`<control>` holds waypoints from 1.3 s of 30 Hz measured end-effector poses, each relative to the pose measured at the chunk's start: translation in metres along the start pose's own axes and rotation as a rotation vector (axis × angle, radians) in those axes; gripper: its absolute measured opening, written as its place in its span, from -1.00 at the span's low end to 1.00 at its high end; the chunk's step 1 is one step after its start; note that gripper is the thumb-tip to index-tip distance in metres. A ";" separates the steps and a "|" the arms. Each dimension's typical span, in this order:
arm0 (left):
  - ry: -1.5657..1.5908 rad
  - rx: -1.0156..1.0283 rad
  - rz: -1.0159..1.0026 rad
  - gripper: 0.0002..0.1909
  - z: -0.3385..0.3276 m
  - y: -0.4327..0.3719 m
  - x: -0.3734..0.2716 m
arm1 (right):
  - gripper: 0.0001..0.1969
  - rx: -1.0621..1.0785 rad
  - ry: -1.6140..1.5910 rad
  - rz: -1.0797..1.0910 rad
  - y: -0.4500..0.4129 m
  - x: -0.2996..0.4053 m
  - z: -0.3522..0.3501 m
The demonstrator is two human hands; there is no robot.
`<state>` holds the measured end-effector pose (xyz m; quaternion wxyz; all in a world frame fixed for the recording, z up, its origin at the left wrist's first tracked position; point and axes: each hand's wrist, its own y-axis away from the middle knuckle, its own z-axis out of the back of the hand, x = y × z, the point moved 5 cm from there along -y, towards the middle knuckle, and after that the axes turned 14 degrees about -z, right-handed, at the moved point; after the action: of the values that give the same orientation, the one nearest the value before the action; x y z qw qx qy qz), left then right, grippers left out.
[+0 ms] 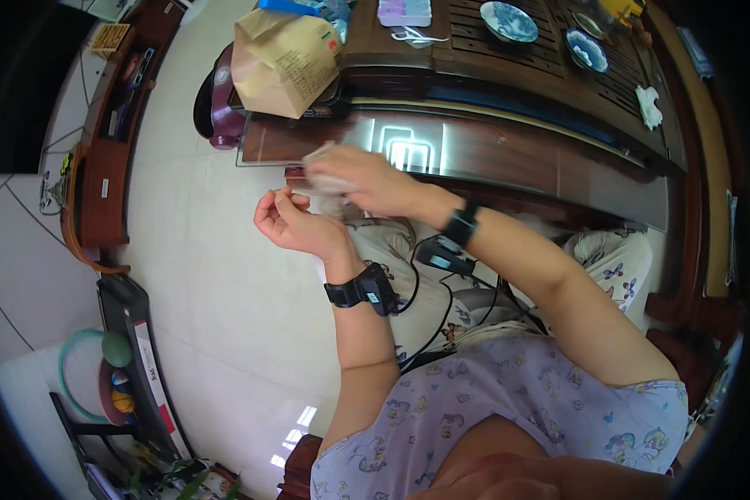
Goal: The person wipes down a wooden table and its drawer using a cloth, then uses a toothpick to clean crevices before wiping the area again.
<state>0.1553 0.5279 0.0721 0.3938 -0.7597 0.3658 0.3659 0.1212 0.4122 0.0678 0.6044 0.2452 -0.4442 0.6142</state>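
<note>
My right hand point(375, 178) is blurred by motion and grips a crumpled whitish cloth or tissue point(331, 181). It is in front of the glass-topped edge point(475, 140) of a dark wooden tea table, which reflects a bright ceiling light. Just below and to its left, my left hand point(294, 222) is turned palm up. Its fingers curl in towards the thumb, and I see nothing between them. Each wrist wears a black strap with a small cabled device; the left one point(378, 289) is beside my patterned trousers point(387, 250).
On the table are a brown paper bag point(287, 62), a lilac-and-white box point(405, 11), two blue-and-white bowls point(509, 22) and a crumpled white tissue point(649, 107). A purple bin point(228, 106) stands at the table's left end. Beyond the pale floor point(225, 281) is a wooden cabinet point(107, 169).
</note>
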 end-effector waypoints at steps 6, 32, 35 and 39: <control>0.058 -0.021 0.015 -0.88 0.009 -0.001 0.005 | -0.51 -0.550 0.363 -0.192 0.106 -0.003 0.129; -0.026 -0.111 -0.065 -0.89 0.021 -0.009 -0.003 | -0.73 -0.026 0.425 0.170 -0.084 0.004 -0.073; 0.000 -0.103 -0.047 -0.89 0.019 -0.008 -0.002 | -0.77 -0.014 0.421 0.200 -0.080 0.000 -0.074; 0.021 -0.062 -0.030 -0.90 0.011 -0.003 -0.003 | -0.76 -0.125 0.335 0.151 -0.046 -0.009 -0.044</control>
<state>0.1539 0.5398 0.0709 0.3718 -0.7808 0.3467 0.3632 0.1775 0.4388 0.0502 0.6362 0.0676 -0.3917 0.6612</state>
